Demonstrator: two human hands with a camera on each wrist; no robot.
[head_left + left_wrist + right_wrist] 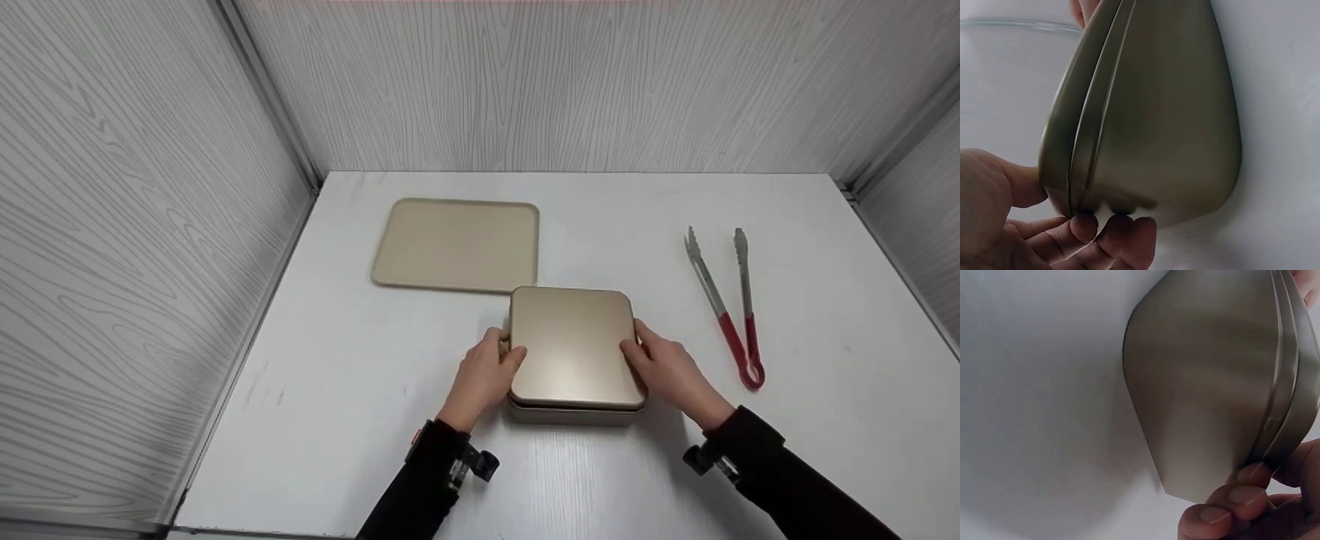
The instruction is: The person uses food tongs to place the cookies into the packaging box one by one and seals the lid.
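A gold-coloured square metal tin (577, 416) sits on the white table, its flat rounded-corner lid (574, 341) on top. A thin dark seam shows between lid and body. On the tin's left side, my left hand (484, 379) grips it, thumb on the lid's edge. The left wrist view shows the curled fingers (1134, 239) against the side near the seam. From the right, my right hand (671, 371) holds the opposite side, thumb over the lid's edge; its fingertips (1244, 495) press along the side near the seam. The tin's inside is hidden.
A beige rectangular tray (457, 244) lies behind the tin, its near right corner close to the lid. To the right, metal tongs (739, 345) with red handles lie spread open. Wood-grain panels (525, 90) wall the table at the back and sides.
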